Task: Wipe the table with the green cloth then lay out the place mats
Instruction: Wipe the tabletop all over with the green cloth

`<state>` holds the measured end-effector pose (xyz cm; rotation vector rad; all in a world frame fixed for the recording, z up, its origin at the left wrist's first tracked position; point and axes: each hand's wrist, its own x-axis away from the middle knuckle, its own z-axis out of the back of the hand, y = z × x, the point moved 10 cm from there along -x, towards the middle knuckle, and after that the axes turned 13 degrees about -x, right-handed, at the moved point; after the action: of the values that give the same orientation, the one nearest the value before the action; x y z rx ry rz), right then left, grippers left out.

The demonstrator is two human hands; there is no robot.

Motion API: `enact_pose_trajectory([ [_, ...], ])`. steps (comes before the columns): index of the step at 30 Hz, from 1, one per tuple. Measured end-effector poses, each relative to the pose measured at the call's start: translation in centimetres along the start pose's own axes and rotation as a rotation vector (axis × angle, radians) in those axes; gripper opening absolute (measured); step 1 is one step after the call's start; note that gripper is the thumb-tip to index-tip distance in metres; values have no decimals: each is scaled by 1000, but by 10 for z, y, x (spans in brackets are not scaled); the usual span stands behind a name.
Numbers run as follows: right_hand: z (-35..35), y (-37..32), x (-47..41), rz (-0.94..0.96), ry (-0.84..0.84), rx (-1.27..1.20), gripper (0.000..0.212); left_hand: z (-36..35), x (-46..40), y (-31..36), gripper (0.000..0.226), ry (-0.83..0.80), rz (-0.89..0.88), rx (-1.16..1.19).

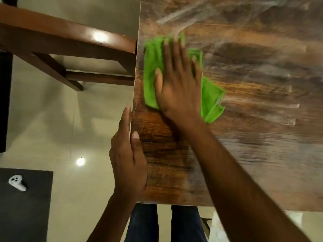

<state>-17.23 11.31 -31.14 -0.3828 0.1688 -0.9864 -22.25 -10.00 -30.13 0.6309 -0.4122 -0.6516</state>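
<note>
Wiping hand: right hand (178,84) lies flat, fingers spread and straight, pressing on the green cloth (209,98).
Green cloth: crumpled on the wooden worktop (262,119), near its left edge.
Left hand (128,158): fingers straight against the worktop's left edge, thumb on top.
Chair (70,42): left, far side.
White controller (17,182): on a dark mat (26,206), near left.
</note>
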Motion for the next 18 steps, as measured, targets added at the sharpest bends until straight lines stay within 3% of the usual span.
enact_pose_trajectory([
  [3, 19, 31, -78, -63, 54, 9, 69, 2, 2, -3, 53, -2, -2, 45],
  [5, 25, 43, -84, -81, 75, 25, 68, 7, 1, -5, 50, 22, 12, 103],
  [8, 25, 38, -17, -108, 109, 12, 66, 18, -2, -13, 49, 67, 76, 157],
  [11, -3, -3, 91, -150, -62, -9, 68, 26, -10, -20, 52, 109, 116, 174],
  [14, -35, -70, 174, -2, -255, -64, 79, 25, -17, -9, 52, 82, 79, 164],
  [18, -36, -68, 203, 122, -255, -79, 76, 28, -21, 7, 52, 33, -16, 80],
])
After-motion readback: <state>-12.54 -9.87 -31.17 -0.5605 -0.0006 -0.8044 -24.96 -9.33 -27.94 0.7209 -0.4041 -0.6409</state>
